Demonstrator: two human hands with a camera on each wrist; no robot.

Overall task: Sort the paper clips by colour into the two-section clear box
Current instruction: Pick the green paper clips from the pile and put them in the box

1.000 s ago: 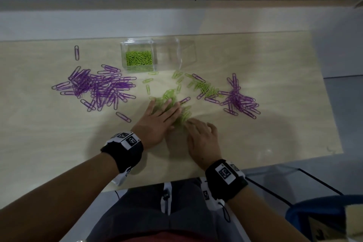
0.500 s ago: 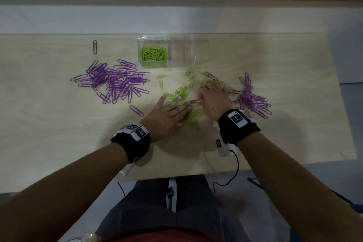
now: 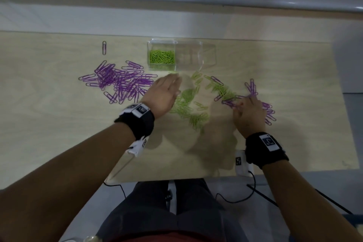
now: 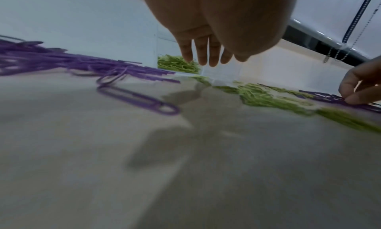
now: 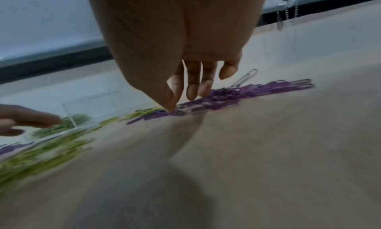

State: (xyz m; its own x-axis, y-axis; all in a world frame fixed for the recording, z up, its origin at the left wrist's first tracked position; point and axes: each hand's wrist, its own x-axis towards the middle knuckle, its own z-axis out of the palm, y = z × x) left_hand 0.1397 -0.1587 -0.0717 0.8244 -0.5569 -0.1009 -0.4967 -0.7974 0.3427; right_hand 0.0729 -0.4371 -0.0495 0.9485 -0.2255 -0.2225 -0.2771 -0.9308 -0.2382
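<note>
The clear box [image 3: 208, 53] stands at the back centre of the table; its left section holds green clips [image 3: 162, 57] and its right section looks empty. A purple clip pile [image 3: 121, 82] lies left of the loose green clips [image 3: 188, 106], and a smaller purple pile [image 3: 268, 111] lies at the right. My left hand [image 3: 165, 94] hovers just in front of the box with straight fingers [image 4: 206, 56], holding nothing. My right hand [image 3: 248, 112] is at the left edge of the right purple pile, its thumb tip [image 5: 171, 107] pressing a purple clip [image 5: 156, 114] on the table.
A single purple clip [image 3: 104, 47] lies apart at the back left. More green clips mixed with a few purple ones [image 3: 222, 89] lie between the box and my right hand. The table's front edge [image 3: 176, 178] is near my body, with cables hanging below.
My left hand has lifted off the green pile and moved back-left toward the box. My right hand has gone from the green pile rightward to the right purple pile.
</note>
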